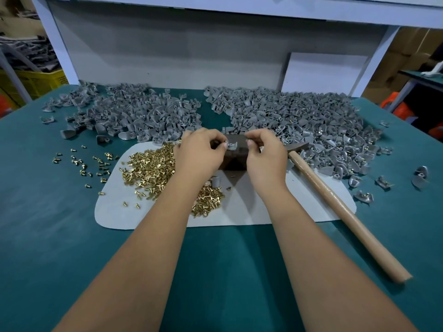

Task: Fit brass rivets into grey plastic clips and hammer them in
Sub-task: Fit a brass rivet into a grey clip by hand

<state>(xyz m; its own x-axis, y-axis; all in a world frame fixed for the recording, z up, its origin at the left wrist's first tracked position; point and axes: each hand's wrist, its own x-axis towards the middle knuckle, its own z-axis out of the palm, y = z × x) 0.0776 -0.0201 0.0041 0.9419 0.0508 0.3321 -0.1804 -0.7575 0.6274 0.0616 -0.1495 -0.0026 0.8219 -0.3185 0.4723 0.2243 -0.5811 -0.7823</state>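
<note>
Frame centre: left hand (200, 153) pinches grey clip (231, 145) atop dark block (236, 155). Right hand (266, 152), fingers curled, pinch contents unclear, just right of clip. Rivet pile (153, 165) lower left; hammer (335, 200) right, nearer right hand.

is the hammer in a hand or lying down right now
Lying down. The hammer rests on the table right of the block, its wooden handle untouched; both hands, left and right, are at a grey clip.

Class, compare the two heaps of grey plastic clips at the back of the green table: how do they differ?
The left heap of grey plastic clips shows no brass; the right heap of grey plastic clips shows brass glints on many pieces. The right heap is larger and reaches the wooden-handled hammer; the left heap does not. Both lie loose on the green table.
</note>
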